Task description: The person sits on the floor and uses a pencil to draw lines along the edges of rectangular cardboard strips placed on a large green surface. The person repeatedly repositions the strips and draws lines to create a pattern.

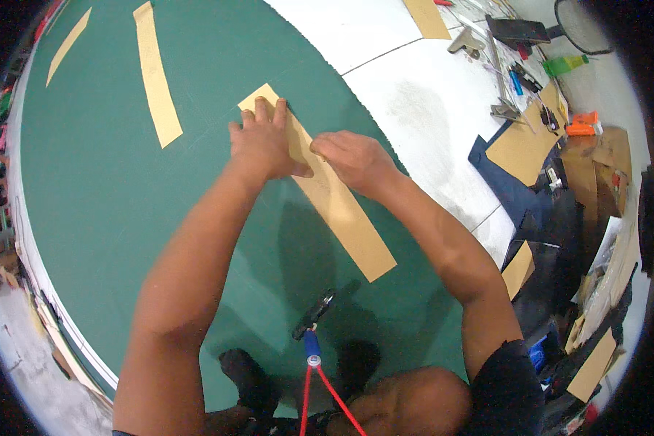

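Note:
A long tan cardboard-like strip (pixel 345 218) lies slantwise on a large green sheet (pixel 109 218). My left hand (pixel 261 149) presses down on the strip's far part, its fingers spread and pointing away from me. Against the strip's right edge, just right of the left hand, rests my right hand (pixel 350 161). Its fingers are closed in a pinch; whatever they hold is hidden or too small to make out. Two more tan strips, a wider one (pixel 156 80) and a narrow one (pixel 69 47), lie on the sheet at the far left.
White floor tiles (pixel 421 109) show beyond the sheet's right edge. Along the right lie metal clips (pixel 467 43), a green bottle (pixel 565 65), a tan board piece (pixel 527 149), dark blue cloth (pixel 505 185) and a cardboard box (pixel 581 174). A red lanyard (pixel 307 396) hangs in front of me.

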Tool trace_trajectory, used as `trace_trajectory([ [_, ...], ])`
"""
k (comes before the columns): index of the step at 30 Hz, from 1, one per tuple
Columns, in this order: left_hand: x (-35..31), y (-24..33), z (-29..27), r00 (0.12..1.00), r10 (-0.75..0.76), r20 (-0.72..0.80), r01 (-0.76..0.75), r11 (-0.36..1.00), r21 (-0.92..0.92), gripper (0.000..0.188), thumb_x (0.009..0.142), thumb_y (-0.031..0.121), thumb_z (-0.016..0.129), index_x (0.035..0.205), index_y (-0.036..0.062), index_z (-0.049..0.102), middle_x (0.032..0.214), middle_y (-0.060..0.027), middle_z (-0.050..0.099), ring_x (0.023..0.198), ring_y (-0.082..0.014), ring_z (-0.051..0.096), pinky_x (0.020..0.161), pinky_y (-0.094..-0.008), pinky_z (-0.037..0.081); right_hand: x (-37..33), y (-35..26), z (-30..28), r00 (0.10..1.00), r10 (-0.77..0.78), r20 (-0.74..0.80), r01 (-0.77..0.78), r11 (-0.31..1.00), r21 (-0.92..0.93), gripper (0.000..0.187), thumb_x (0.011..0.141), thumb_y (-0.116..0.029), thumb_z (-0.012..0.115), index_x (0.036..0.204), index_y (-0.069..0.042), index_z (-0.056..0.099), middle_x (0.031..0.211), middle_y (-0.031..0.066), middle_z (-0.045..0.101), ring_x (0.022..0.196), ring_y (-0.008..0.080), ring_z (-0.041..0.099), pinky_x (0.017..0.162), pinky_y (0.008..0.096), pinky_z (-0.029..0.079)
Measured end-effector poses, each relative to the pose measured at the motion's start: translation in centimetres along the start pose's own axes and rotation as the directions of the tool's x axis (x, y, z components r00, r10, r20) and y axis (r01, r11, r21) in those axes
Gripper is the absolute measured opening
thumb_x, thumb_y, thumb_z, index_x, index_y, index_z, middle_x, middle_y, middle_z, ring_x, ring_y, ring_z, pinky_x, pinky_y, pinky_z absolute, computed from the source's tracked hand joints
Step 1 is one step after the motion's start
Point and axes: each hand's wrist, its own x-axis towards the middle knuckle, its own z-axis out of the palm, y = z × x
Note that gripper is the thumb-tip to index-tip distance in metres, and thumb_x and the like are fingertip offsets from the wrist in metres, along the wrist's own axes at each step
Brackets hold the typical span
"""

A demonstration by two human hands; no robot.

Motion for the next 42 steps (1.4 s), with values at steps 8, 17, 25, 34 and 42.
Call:
trace_trajectory([
  [8,-0.2,0.0,-0.2,1.0,0.0,0.004,0.0,0.999,0.043,0.141,0.052,0.066,0.091,0.163,0.0123,0.022,0.161,-0.0241,0.03,0.144,-0.044,0.039,0.11,-0.0594,0.038,-12.9,-4.1,-2.4,0.996,0.036,0.078,-0.038,0.999,0.017,0.027,0.082,-0.007,0.066,0.109,-0.008,0.065,0.116,0.0099,0.069,0.101,0.0321,0.068,0.088,0.043,0.057],
  [17,0.4,0.1,0.1,1.0,0.017,0.003,-0.017,0.996,0.091,0.142,0.054,0.071,0.088,0.164,0.013,0.02,0.162,-0.0241,0.029,0.143,-0.0426,0.043,0.109,-0.058,0.041,-12.3,-4.0,-2.2,1.0,-0.009,-0.008,0.009,1.0,0.005,0.03,0.083,-0.014,0.061,0.113,-0.009,0.064,0.113,0.0096,0.068,0.098,0.0309,0.068,0.083,0.0417,0.058],
  [25,0.8,-0.6,1.1,0.999,0.018,-0.041,-0.014,0.994,0.108,0.142,0.053,0.072,0.088,0.163,0.0133,0.02,0.162,-0.0245,0.029,0.143,-0.0424,0.043,0.11,-0.0583,0.04,-21.4,-7.9,-3.9,0.99,0.118,0.074,-0.118,0.993,-0.015,0.034,0.075,-0.004,0.068,0.109,-0.007,0.069,0.117,0.0072,0.068,0.104,0.0293,0.067,0.099,0.0409,0.056],
  [34,0.9,-1.1,1.4,0.996,0.064,-0.056,-0.06,0.995,0.074,0.144,0.053,0.073,0.088,0.163,0.0129,0.017,0.164,-0.0277,0.024,0.144,-0.0487,0.039,0.112,-0.0614,0.04,-23.6,-8.2,-4.9,0.906,0.42,-0.039,-0.405,0.892,0.202,0.034,0.079,-0.008,0.072,0.113,-0.01,0.07,0.118,0.0076,0.069,0.109,0.0296,0.065,0.097,0.0415,0.054],
  [42,1.1,-1.7,1.9,0.995,0.071,-0.065,-0.075,0.996,-0.05,0.141,0.054,0.063,0.092,0.163,0.0123,0.019,0.164,-0.0257,0.025,0.147,-0.0456,0.034,0.113,-0.0651,0.035,-22.2,-11.2,-1.2,0.949,0.301,-0.09,-0.312,0.937,-0.156,0.036,0.084,-0.018,0.07,0.12,-0.019,0.071,0.127,0.0004,0.068,0.128,0.0273,0.056,0.118,0.0617,0.03],
])
